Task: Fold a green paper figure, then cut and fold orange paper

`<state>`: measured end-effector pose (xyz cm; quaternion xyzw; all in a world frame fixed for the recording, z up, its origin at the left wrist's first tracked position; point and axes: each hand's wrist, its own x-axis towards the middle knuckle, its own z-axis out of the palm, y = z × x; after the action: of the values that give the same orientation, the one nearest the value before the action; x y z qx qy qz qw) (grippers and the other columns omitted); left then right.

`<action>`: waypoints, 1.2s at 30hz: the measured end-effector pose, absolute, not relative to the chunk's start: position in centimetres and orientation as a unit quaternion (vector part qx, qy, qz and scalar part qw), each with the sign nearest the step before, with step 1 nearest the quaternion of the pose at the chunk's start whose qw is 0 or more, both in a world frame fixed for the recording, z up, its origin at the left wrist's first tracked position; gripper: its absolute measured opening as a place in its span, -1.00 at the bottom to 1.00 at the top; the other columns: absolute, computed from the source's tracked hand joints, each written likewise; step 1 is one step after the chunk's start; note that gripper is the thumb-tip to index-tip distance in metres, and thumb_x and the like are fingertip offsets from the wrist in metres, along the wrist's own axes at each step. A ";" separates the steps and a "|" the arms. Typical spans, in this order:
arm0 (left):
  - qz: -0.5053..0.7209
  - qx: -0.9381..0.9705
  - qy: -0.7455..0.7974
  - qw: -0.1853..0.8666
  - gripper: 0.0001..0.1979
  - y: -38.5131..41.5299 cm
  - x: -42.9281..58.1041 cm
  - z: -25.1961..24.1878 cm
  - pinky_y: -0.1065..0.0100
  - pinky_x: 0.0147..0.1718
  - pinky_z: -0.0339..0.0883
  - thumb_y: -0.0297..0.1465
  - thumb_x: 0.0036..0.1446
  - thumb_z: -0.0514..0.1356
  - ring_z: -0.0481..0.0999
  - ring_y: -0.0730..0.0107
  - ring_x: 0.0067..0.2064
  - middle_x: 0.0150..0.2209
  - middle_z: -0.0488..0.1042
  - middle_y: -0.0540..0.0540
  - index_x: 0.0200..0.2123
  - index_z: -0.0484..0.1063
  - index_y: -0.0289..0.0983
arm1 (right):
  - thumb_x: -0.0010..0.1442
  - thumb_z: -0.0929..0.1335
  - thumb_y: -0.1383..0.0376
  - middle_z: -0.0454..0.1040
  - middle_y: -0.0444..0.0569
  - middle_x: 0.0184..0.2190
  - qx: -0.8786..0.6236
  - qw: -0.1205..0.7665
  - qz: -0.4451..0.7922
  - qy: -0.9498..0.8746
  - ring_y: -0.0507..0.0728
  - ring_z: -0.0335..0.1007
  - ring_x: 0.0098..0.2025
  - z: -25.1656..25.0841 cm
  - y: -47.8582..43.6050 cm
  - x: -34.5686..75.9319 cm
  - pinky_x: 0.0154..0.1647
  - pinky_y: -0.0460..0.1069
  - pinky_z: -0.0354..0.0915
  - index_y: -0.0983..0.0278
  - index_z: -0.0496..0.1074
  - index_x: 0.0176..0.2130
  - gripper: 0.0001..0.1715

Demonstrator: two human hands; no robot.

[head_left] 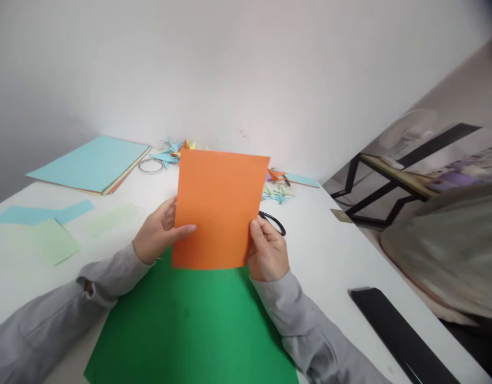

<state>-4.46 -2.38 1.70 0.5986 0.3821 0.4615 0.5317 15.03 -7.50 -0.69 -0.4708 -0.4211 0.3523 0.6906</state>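
Observation:
A sheet of orange paper (220, 208) is held up before me, nearly upright, over a green sheet (206, 325) on the table. My left hand (160, 229) grips its left edge, thumb across the front and fingers behind. At the lower right edge, my right hand (269, 248) pinches the paper between thumb and fingers. Part of a black-handled tool (276, 223), perhaps scissors, shows behind the right hand; the paper hides the rest.
A stack of coloured paper (94, 162) lies back left, beside a tape roll (150, 166). Folded paper stars and cranes (172, 152) sit along the wall, with more small cranes (278, 193) right. Paper scraps (56, 240) lie left. A black flat object (398, 330) rests right, near a seated person (450, 250).

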 end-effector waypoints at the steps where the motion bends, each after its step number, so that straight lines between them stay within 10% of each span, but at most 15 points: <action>1: 0.432 0.556 0.366 0.609 -0.40 -2.4 -4.3 1.6 0.16 -0.12 0.36 -0.27 -0.19 0.33 0.41 0.00 0.00 0.02 0.41 -0.26 -0.02 0.35 -0.29 | 0.09 0.32 0.09 0.51 -0.10 -0.45 -0.471 0.679 0.383 -0.412 0.07 0.42 -0.41 -0.8 -7.4 14.9 -0.38 -0.03 0.33 0.27 0.43 -0.33 -0.70; 12: 0.403 0.335 0.409 0.747 -0.71 -2.7 -3.4 1.3 0.28 -0.35 0.47 -0.45 -0.23 0.35 0.56 0.13 -0.29 -0.28 0.57 -0.23 -0.32 0.51 -0.39 | 0.02 0.30 0.07 0.35 -0.15 -0.70 -0.637 0.507 0.292 -0.502 0.00 0.19 -0.63 -1.4 -6.8 15.7 -0.61 -0.11 0.10 0.35 0.47 -0.42 -0.62; 20: 0.450 0.281 0.412 0.741 -0.68 -2.4 -3.5 1.6 0.22 -0.28 0.47 -0.51 -0.19 0.32 0.56 0.14 -0.25 -0.22 0.56 -0.19 -0.25 0.49 -0.34 | -0.02 0.29 0.17 0.51 0.04 -0.45 -0.726 0.522 0.110 -0.434 0.14 0.41 -0.39 -2.7 -5.4 20.8 -0.29 0.04 0.31 0.35 0.46 -0.35 -0.69; 29: 0.476 0.255 0.415 0.732 -0.75 -1.3 -4.3 1.7 0.28 -0.36 0.48 -0.57 -0.12 0.24 0.57 0.21 -0.35 -0.31 0.57 -0.18 -0.27 0.48 -0.38 | 0.02 0.27 0.29 0.51 0.11 -0.20 -0.864 0.163 -0.014 -0.477 0.29 0.39 -0.13 -2.4 -5.1 22.8 -0.10 0.15 0.21 0.28 0.42 -0.08 -0.56; 36: 0.471 0.256 0.434 0.724 -0.78 -1.0 -4.7 1.6 0.30 -0.40 0.49 -0.58 -0.10 0.23 0.57 0.21 -0.38 -0.36 0.57 -0.21 -0.28 0.46 -0.40 | 0.10 0.24 0.31 0.50 0.16 -0.23 -0.840 0.119 -0.037 -0.528 0.29 0.41 -0.19 -1.5 -5.5 21.7 -0.25 0.09 0.24 0.32 0.36 -0.05 -0.60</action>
<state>-4.73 -1.00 1.65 0.2556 0.4344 0.4714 0.7237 21.72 -5.49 -1.52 -0.8403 -0.5277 -0.0370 0.1188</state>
